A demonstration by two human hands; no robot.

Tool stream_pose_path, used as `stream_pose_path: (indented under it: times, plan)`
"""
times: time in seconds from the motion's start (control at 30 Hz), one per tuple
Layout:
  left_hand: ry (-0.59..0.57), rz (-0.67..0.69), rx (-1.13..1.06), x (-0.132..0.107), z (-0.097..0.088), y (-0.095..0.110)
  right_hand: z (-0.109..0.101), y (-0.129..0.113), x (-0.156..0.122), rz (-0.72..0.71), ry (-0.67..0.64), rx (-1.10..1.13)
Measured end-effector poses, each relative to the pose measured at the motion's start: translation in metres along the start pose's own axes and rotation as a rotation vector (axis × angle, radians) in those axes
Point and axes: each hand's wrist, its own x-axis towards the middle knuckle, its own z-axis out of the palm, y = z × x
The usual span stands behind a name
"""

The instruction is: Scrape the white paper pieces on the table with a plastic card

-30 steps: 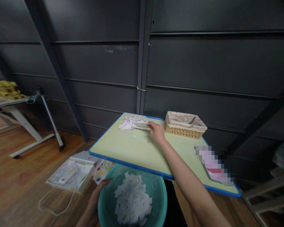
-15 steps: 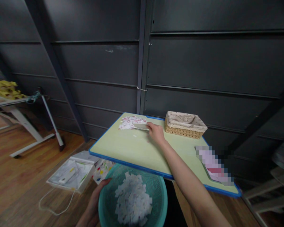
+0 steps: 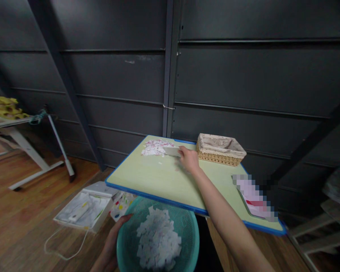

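My right hand (image 3: pixel 189 158) reaches across the pale green table (image 3: pixel 164 177) and is closed on a flat white card (image 3: pixel 172 151). The card's edge lies against a heap of small white and pink paper scraps (image 3: pixel 154 147) at the far left corner of the table. My left hand (image 3: pixel 113 241) grips the rim of a teal plastic basket (image 3: pixel 187 230), held below the table's near edge. A thick layer of white paper scraps (image 3: pixel 158 240) fills the basket.
A woven basket with a cloth liner (image 3: pixel 220 149) stands at the back of the table. A pink and white sheet (image 3: pixel 253 196) lies near its right edge. On the wooden floor lie a white box (image 3: pixel 82 206) and a cable. A white stand (image 3: pixel 42 151) is at left.
My right hand with the card has shifted slightly to the right, away from the heap. The basket and my left hand stay in place.
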Motion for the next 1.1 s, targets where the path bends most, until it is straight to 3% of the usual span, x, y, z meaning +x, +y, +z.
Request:
stream_pose_path:
  times: [0.27, 0.37, 0.5, 0.77, 1.1]
  plan:
    - [-0.007, -0.048, -0.039, -0.007, 0.005, 0.004, -0.003, -0.01, -0.004, -0.071, -0.004, 0.113]
    - [-0.022, 0.011, -0.039, -0.003, 0.002, 0.002, 0.0, -0.011, -0.003, -0.073, 0.028, 0.161]
    - [-0.027, 0.07, -0.043, 0.004, -0.002, -0.001, 0.005, -0.009, -0.002, -0.057, 0.051, 0.152]
    - [-0.033, -0.031, -0.068, -0.005, 0.002, 0.002, 0.008, -0.008, -0.002, -0.064, 0.018, 0.172]
    - [-0.04, 0.015, -0.058, 0.005, -0.004, -0.003, 0.008, -0.006, -0.002, -0.045, 0.022, 0.138]
